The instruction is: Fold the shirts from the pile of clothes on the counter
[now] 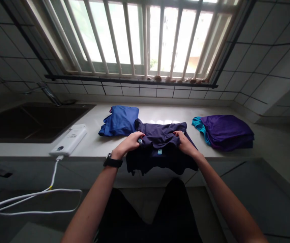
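A dark navy garment (160, 133) with a small light-blue tag lies at the counter's front edge, its lower part hanging over. My left hand (132, 141), with a black watch on the wrist, is closed on the garment's left side. On the right side my right hand (184, 142) pinches the same cloth. The fabric between the hands is bunched and wrinkled. Touching or close behind its left corner is a folded blue garment (121, 120). A folded purple garment (228, 131) with turquoise trim rests farther right, apart from my hands.
A white power bank (69, 140) with a white cable (55, 172) sits on the white counter (96, 146) at left. Beyond it is a dark sink (28, 123) with a faucet (49, 94). A barred window (145, 40) stands behind the counter.
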Demonstrator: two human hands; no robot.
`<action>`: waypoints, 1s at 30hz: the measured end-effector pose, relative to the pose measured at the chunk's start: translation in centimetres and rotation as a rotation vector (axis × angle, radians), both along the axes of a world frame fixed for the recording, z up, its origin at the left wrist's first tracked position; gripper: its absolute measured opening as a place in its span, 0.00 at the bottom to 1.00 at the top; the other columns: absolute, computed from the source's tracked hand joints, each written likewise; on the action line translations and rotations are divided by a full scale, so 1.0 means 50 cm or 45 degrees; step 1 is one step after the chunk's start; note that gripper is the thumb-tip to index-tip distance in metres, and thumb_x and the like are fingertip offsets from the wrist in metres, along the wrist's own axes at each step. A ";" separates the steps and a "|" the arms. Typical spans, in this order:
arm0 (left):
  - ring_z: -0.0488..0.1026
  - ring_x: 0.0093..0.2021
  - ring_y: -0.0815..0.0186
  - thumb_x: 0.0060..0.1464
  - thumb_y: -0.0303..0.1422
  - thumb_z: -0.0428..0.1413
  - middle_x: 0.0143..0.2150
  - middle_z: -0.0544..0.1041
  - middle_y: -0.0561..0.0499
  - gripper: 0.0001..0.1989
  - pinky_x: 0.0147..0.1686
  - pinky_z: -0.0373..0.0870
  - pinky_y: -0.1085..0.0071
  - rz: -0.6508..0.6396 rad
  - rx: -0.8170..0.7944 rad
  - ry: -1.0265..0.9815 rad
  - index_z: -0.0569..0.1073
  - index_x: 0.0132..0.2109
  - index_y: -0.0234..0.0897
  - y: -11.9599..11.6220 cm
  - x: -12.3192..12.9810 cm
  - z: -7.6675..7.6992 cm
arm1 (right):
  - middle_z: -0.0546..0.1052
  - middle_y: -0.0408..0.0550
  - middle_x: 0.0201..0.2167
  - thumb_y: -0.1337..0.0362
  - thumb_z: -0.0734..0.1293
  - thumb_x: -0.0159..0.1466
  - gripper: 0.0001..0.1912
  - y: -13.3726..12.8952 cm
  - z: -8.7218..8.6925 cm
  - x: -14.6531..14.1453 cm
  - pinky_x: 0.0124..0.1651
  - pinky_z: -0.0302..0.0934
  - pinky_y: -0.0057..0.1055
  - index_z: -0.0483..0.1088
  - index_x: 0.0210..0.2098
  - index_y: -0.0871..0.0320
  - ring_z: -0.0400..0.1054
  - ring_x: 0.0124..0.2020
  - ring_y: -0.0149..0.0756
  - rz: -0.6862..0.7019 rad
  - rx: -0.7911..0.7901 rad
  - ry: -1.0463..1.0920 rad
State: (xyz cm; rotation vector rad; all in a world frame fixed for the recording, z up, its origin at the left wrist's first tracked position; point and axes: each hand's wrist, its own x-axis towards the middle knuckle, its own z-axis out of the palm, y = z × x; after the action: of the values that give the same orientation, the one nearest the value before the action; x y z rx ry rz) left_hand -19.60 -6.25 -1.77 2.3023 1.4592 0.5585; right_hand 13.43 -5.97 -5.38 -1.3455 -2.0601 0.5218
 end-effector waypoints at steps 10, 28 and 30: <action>0.78 0.50 0.56 0.46 0.19 0.51 0.47 0.82 0.40 0.16 0.56 0.73 0.61 0.238 0.209 0.023 0.76 0.41 0.35 0.135 0.082 0.057 | 0.77 0.56 0.46 0.74 0.60 0.53 0.17 0.163 0.081 -0.019 0.61 0.65 0.43 0.63 0.41 0.53 0.70 0.50 0.46 -0.260 0.033 0.113; 0.80 0.53 0.56 0.45 0.28 0.51 0.51 0.84 0.43 0.07 0.55 0.75 0.62 0.053 0.196 -0.424 0.71 0.34 0.40 -0.086 0.003 0.016 | 0.78 0.56 0.59 0.72 0.62 0.53 0.17 -0.069 0.031 0.104 0.61 0.66 0.45 0.72 0.42 0.55 0.73 0.58 0.48 0.058 0.104 0.081; 0.80 0.52 0.56 0.45 0.27 0.51 0.50 0.84 0.44 0.07 0.54 0.75 0.61 0.055 0.202 -0.426 0.71 0.33 0.40 -0.098 -0.003 0.007 | 0.78 0.56 0.58 0.74 0.61 0.52 0.21 -0.082 0.023 0.115 0.59 0.68 0.43 0.73 0.45 0.56 0.74 0.55 0.46 0.060 0.074 0.045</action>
State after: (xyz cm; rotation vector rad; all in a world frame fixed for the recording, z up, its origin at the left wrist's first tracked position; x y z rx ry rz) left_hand -19.78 -11.13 -1.41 2.1610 1.3445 1.0494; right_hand 19.17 -10.06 -4.25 -1.2487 -2.0667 0.4987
